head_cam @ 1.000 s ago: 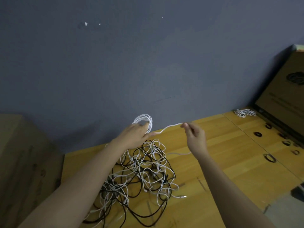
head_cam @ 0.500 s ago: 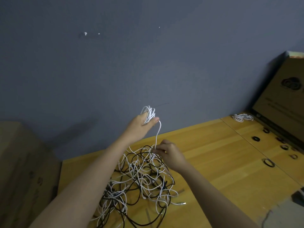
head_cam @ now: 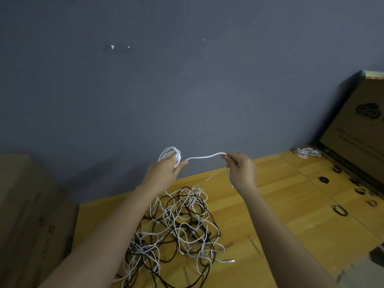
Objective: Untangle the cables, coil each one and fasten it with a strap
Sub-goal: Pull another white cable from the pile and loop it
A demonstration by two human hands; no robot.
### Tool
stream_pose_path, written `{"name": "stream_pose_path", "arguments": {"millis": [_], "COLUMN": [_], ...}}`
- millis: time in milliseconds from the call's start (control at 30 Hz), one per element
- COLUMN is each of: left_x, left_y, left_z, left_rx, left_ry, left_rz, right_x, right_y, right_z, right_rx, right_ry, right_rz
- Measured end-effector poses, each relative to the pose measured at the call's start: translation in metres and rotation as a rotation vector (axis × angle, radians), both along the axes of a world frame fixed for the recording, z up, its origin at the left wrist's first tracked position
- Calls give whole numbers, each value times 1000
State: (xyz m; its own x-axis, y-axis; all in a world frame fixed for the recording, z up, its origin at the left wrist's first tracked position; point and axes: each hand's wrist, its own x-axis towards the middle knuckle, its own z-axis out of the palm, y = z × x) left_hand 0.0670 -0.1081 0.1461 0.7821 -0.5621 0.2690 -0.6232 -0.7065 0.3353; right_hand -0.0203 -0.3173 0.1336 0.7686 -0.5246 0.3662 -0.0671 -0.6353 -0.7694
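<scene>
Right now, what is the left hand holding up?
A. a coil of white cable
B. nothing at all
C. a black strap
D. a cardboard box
A: the left hand grips a coil of white cable raised above the tangled pile, while the right hand pinches the loose length running from it.

Stuff you can't really make out here

The left hand (head_cam: 164,171) covers the lower part of the small white cable coil (head_cam: 170,153), so how the fingers sit inside is anyone's guess. The trailing white strand (head_cam: 216,175) below the right hand (head_cam: 241,169) is motion-blurred. The tangled black-and-white cable pile (head_cam: 178,231) runs off the bottom edge, and the brown cardboard box (head_cam: 361,125) gets cropped on the right.
</scene>
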Motion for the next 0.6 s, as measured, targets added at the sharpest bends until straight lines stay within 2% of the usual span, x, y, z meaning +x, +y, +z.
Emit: {"name": "stream_pose_path", "arguments": {"millis": [67,133,267,333,400,533,600], "left_x": [-2,-3,1,4,9,11,8], "left_y": [-6,-14,-46,-67,-90,-132,-147], "left_z": [13,30,73,100,126,179,207], "left_rx": [23,7,-187,-300,-375,-475,-539], "left_ry": [-14,12,133,143,133,122,100], "left_rz": [-10,-21,-107,-160,-202,-265,-308], "right_x": [9,20,42,48,49,43,36], "right_y": [-3,-7,-25,-40,-60,-100,-112], "right_z": [11,28,80,112,145,214,253], "right_rx": [-111,-120,263,323,250,-111,-219], "right_ry": [-14,-33,-263,-408,-516,-564,-623], "right_rz": [-103,-182,-192,-206,-211,-286,-290]}}
